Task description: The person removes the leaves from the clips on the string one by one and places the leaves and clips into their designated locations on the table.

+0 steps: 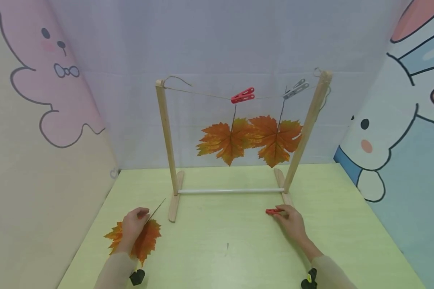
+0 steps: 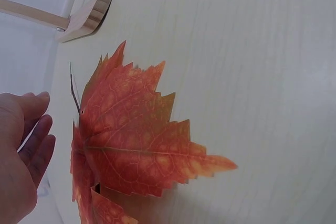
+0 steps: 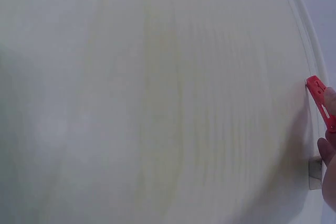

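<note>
My left hand [image 1: 133,224] is over an orange maple leaf [image 1: 150,239] at the table's left. Its fingers are loosely bent beside the thin dark stem [image 2: 73,90], with a gap between them and the leaf in the left wrist view. My right hand [image 1: 291,220] pinches a red clothespin [image 1: 272,211] between thumb and fingers, low in front of the stand's right foot. On the string hang two more orange leaves: a left leaf [image 1: 224,142] under a red clothespin [image 1: 243,95] and a right leaf [image 1: 276,138] under a grey clothespin [image 1: 295,89].
A wooden stand has a left post [image 1: 167,136], a right post [image 1: 307,132] and a white lower bar [image 1: 231,191]. String [image 1: 202,93] runs between the post tops. The stand's left foot [image 1: 173,206] lies close to the left hand. Cartoon-printed panels flank the pale table [image 1: 217,257].
</note>
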A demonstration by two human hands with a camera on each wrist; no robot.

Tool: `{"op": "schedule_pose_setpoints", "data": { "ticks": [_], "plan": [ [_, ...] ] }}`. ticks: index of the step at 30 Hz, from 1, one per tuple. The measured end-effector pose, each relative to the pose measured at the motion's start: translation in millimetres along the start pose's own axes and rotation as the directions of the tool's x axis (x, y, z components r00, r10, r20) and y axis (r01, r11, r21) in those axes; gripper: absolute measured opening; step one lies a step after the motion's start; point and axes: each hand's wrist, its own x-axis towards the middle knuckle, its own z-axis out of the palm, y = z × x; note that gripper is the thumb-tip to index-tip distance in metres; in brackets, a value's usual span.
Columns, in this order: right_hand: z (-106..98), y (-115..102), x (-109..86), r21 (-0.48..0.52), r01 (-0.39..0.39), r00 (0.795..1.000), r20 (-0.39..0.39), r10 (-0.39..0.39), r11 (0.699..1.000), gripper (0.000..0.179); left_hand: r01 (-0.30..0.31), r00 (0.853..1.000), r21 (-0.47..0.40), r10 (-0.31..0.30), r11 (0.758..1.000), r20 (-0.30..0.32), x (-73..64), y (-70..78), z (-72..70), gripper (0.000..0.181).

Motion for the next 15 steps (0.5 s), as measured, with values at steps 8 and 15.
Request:
{"op": "schedule_pose_setpoints", "data": {
  "ticks": [8,15],
  "plan": [
    [5,2,4.4,-0.106,-0.026,0.998,0.057,0.032,0.994,0.031,0.006,1.000,-0.032,-0.006,0.999,-0.001,-9.0,-1.5,0.1,0.017],
    [6,1,9.0,-0.146,-0.053,0.995,0.081,0.066,0.988,0.031,0.026,1.000,-0.063,-0.026,0.998,0.003,-15.1,-2.6,-1.2,0.019]
  ]
}}
